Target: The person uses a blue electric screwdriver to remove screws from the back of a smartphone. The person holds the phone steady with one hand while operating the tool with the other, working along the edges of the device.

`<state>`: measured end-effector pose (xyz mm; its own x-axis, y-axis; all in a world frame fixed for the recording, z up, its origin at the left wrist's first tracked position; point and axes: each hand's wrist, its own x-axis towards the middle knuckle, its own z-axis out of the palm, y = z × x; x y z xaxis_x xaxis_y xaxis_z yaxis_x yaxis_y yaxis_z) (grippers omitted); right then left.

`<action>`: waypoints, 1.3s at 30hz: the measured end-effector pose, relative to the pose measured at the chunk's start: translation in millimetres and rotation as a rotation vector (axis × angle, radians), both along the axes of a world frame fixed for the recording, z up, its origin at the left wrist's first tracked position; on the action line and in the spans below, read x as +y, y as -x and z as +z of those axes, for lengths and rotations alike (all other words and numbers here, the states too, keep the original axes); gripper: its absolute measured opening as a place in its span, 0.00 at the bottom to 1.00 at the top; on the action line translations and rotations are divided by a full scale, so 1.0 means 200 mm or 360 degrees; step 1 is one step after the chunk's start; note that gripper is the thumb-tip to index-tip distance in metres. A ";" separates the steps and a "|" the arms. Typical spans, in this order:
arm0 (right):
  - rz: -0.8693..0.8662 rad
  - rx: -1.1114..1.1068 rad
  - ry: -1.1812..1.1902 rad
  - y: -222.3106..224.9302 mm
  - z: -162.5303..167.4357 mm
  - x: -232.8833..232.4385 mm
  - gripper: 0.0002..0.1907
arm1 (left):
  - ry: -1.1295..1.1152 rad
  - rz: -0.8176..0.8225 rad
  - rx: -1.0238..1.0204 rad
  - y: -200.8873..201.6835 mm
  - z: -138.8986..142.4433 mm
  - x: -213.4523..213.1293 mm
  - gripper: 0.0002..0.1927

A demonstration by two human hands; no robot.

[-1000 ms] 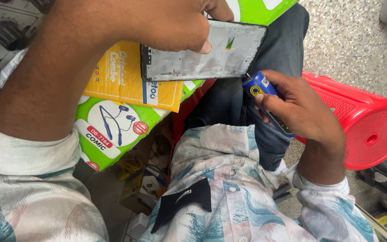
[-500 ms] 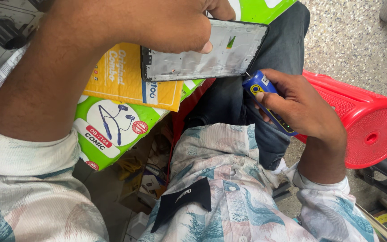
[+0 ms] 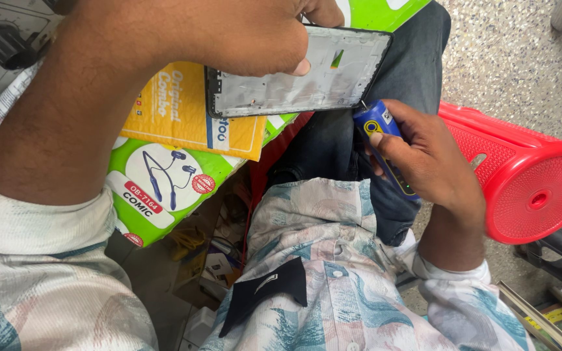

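Left hand (image 3: 229, 32) clamps phone frame (image 3: 307, 78); right hand (image 3: 430, 156) grips blue screwdriver (image 3: 382, 140), tip at frame's right corner. Screw work underway; next needs steady tip seating.

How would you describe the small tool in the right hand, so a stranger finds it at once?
Start at the big red plastic stool on the right. Just left of it, the right hand grips a blue tool with a yellow ring mark. Its thin tip touches the phone frame.
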<state>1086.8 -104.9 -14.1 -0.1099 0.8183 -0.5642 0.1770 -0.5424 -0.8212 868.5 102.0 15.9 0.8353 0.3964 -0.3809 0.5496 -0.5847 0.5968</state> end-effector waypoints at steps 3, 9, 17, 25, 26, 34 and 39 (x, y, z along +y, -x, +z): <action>-0.0093 0.0104 0.0073 0.01 -0.02 -0.02 0.08 | -0.0004 0.0001 0.0010 0.00 -0.02 0.00 0.30; -0.0168 0.0168 0.0060 0.01 -0.04 -0.03 0.10 | -0.0026 -0.0062 -0.0090 -0.01 -0.03 0.00 0.29; -0.0242 0.0189 -0.0063 0.03 -0.09 -0.08 0.09 | -0.0072 -0.0007 -0.0028 -0.01 -0.02 -0.01 0.29; -0.0319 0.0273 -0.0085 0.03 -0.12 -0.10 0.10 | -0.0100 0.0081 0.0024 0.00 -0.02 -0.02 0.30; -0.0332 0.0286 -0.0102 0.03 -0.13 -0.10 0.10 | -0.0068 0.0096 0.0006 -0.01 -0.02 -0.02 0.29; -0.0231 0.0406 0.0001 -0.03 -0.14 -0.07 0.11 | 0.0009 0.0068 -0.0072 -0.01 -0.06 -0.01 0.30; -0.0198 0.0378 0.0019 -0.04 -0.14 -0.07 0.10 | 0.0068 0.0134 -0.0002 -0.02 -0.09 -0.01 0.27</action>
<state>1095.1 -118.9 -42.3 -0.1397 0.8273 -0.5442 -0.0884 -0.5578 -0.8253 871.8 100.9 -1.2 0.8001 0.4486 -0.3982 0.5951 -0.5104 0.6208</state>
